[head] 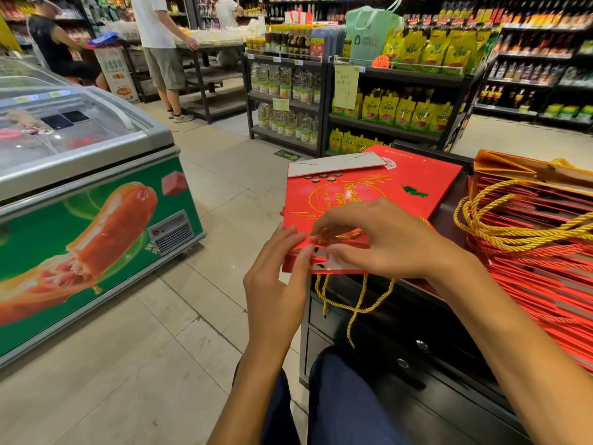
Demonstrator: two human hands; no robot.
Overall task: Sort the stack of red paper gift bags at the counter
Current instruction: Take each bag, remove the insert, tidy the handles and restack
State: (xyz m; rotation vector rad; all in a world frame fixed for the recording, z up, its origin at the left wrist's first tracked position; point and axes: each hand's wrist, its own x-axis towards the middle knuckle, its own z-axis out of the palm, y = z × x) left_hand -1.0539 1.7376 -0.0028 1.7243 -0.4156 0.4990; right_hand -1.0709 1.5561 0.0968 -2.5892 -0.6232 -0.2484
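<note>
Shop aisles with stocked shelves (378, 101) fill the background, and a green chest freezer (86, 200) stands to the left across the tiled floor. At the right, a dark counter (449, 216) carries a large fanned stack of red paper gift bags (539, 277) with yellow cord handles (513, 226). Beside it, a smaller pile of flat red bags (369, 194) overhangs the counter's near-left edge, loose cords (353, 303) dangling below. The step in hand looks like squaring up or separating the top bag at its opening; the next move probably calls for tucking the handle and laying the bag flat on the pile. Both arms reach forward from below. The left hand (279, 277) pinches the bag's near edge with fingertips, and the right hand (382, 239) arches over the rim, fingers curled on the cord and paper.
</note>
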